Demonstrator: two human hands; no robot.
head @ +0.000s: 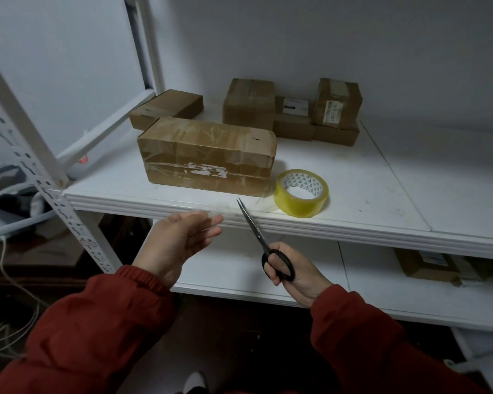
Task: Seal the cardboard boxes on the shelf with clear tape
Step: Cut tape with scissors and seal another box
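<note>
White metal shelf (353, 177), upper board: one long cardboard box (207, 155) near the front edge, wrapped in clear tape, a torn white label remnant on its front face. Just to its right, standing apart from it, a roll of clear tape (301, 193) (yellowish tint, printed core), lying flat close to the board's edge.

Rear of the same board: a flat box (167, 108) at left; a taller taped box (248, 105) in the middle; a stacked cluster of small boxes (319, 116) at right, two bearing labels (text too small to read).

Lower board: one further box (427, 265) at far right, partly hidden under the upper board.

Hands, both in red padded sleeves, in front of the shelf edge and well apart from each other. Left hand (180, 240): spread open, palm turned inward, fingertips blurred, near the shelf edge; whether a strip of tape clings to them cannot be told. Right hand (292, 268): clamped around the black handles of scissors (256, 231), blades together, tips pointing up toward the box's lower right corner.
</note>
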